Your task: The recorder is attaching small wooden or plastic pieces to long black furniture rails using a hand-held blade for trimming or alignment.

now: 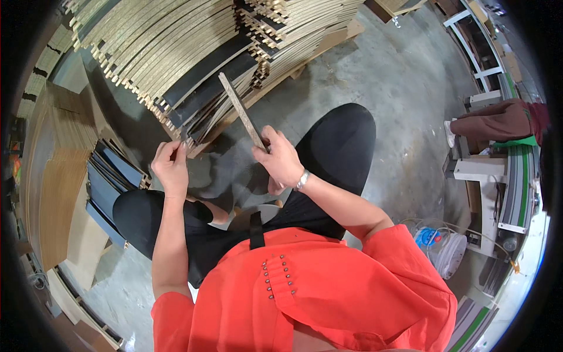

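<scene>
The right hand (280,159) is closed around the lower end of a narrow chipboard strip (241,110), which slants up and away toward the stacked boards. The left hand (171,166) pinches a small, thin item between thumb and fingertips; what it is cannot be told. Both hands hover above the person's black-trousered knees. Just beyond them stands a stack of curved wooden slats (176,53), some black-faced, resting on the concrete floor (404,100). A bundle of blue-grey panels (111,182) lies to the left.
</scene>
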Motion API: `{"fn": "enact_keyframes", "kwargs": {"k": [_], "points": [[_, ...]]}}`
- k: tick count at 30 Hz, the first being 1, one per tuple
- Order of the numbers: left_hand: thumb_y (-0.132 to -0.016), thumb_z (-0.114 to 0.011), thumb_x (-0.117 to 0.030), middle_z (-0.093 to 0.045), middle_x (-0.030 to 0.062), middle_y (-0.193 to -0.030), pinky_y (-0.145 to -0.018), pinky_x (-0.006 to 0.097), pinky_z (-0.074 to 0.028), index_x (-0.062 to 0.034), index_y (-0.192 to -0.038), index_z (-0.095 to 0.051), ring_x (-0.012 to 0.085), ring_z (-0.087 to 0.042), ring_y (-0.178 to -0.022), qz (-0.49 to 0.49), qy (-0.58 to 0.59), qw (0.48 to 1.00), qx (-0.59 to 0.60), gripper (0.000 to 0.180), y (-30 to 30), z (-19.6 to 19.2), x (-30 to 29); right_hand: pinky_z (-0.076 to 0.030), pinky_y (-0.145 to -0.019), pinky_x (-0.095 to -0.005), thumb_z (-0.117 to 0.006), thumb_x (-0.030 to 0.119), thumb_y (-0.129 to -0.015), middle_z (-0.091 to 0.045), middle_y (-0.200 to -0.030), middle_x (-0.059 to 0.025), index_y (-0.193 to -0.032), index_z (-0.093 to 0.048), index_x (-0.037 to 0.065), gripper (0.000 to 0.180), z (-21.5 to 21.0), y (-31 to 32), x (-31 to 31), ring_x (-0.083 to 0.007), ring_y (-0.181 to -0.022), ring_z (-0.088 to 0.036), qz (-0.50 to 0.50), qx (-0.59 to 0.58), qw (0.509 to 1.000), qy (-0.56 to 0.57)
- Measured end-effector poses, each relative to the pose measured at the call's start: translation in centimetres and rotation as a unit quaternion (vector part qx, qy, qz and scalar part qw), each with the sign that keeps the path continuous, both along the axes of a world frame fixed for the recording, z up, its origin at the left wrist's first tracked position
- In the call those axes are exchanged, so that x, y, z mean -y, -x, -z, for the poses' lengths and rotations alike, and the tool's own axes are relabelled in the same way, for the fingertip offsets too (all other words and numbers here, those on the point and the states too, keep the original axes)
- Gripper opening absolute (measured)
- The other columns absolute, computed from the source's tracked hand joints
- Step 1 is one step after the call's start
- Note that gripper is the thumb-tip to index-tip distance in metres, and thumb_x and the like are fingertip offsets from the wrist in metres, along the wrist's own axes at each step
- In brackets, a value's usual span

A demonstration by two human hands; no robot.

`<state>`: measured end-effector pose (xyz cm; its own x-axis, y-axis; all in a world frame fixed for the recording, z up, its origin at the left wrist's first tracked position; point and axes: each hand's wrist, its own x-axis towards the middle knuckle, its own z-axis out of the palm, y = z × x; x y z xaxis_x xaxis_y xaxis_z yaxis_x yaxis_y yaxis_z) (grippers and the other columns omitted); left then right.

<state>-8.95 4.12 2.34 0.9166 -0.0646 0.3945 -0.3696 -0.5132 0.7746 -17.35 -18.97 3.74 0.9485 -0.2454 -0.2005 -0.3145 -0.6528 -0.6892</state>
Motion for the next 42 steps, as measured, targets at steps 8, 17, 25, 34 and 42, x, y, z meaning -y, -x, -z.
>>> {"fn": "enact_keyframes", "kwargs": {"k": [8,17,25,34,42], "points": [[-0.079,-0.067,0.006,-0.053,0.0055,-0.068,-0.056,0.023,-0.041,0.0047,-0.082,-0.063,0.0112,-0.049,-0.059,-0.006,0.021,1.000,0.007,0.005,-0.1,-0.5,-0.2,-0.044,-0.081,-0.0510,-0.063,0.032,-0.081,-0.055,-0.100,-0.0198,-0.142,-0.036,0.020,0.067,0.1,0.4,-1.3,-0.0373,-0.093,-0.057,-0.029,-0.022,0.998,0.048],[-0.078,-0.068,0.005,-0.052,0.0053,-0.068,-0.055,0.025,-0.040,0.0035,-0.082,-0.064,0.0112,-0.048,-0.058,-0.010,0.022,0.999,0.023,0.007,0.4,-1.1,-0.2,-0.051,-0.067,-0.0439,-0.067,0.022,-0.079,-0.045,-0.097,-0.0177,-0.143,-0.039,0.024,0.070,-0.5,-1.7,-2.0,-0.0362,-0.090,-0.054,-0.023,0.088,0.979,0.183],[-0.078,-0.068,0.005,-0.052,0.0062,-0.067,-0.054,0.025,-0.040,0.0036,-0.081,-0.063,0.0123,-0.048,-0.056,-0.007,0.022,0.999,0.034,0.006,0.5,-0.8,-0.6,-0.050,-0.073,-0.0399,-0.066,0.021,-0.081,-0.050,-0.099,-0.0153,-0.140,-0.045,0.022,0.062,0.1,-3.1,-2.3,-0.0313,-0.088,-0.057,-0.025,0.079,0.989,0.122],[-0.068,-0.071,0.000,-0.058,0.0102,-0.072,-0.058,0.036,-0.047,-0.0057,-0.081,-0.066,0.0291,-0.056,-0.063,0.210,-0.020,0.966,0.146,0.015,5.9,-3.7,4.5,-0.056,-0.060,-0.0352,-0.042,0.039,-0.100,-0.066,-0.092,-0.0091,-0.117,-0.057,0.008,0.038,2.8,-0.8,-1.6,-0.0210,-0.070,-0.065,0.144,-0.166,0.581,-0.784],[-0.079,-0.063,-0.008,-0.056,0.0113,-0.072,-0.061,0.042,-0.045,-0.0053,-0.076,-0.063,0.0323,-0.056,-0.069,0.013,-0.201,0.966,0.161,0.004,-4.8,1.0,3.6,-0.055,-0.062,-0.0381,-0.031,0.045,-0.102,-0.063,-0.097,-0.0203,-0.124,-0.048,0.009,0.046,2.8,-0.5,-1.8,-0.0282,-0.073,-0.065,0.029,-0.136,0.653,-0.744]]}}
